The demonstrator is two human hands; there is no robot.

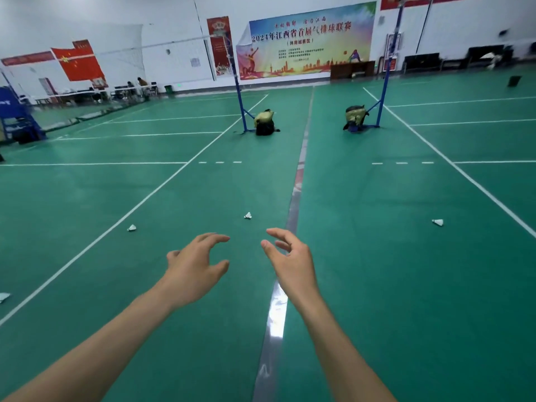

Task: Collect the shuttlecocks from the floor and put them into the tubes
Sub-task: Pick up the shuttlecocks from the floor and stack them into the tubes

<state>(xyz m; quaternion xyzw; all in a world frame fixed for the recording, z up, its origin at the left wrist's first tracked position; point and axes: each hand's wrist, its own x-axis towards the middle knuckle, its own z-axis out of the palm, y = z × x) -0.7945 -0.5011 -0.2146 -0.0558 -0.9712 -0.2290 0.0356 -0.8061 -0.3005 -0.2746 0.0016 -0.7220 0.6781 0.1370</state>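
Several white shuttlecocks lie on the green court floor. One shuttlecock (248, 215) lies just beyond my hands, another (132, 228) to the left near a white line, a third (437, 222) far right, and one (4, 297) at the left edge. My left hand (195, 265) and my right hand (290, 256) are stretched forward above the floor, fingers loosely curved, both empty. No tube is in view.
Two blue net posts (240, 108) (383, 94) stand ahead, each with a bag (264, 123) (355, 118) at its base. A grey seam strip (293, 210) runs between the courts. Tables, seated people and benches line the far wall.
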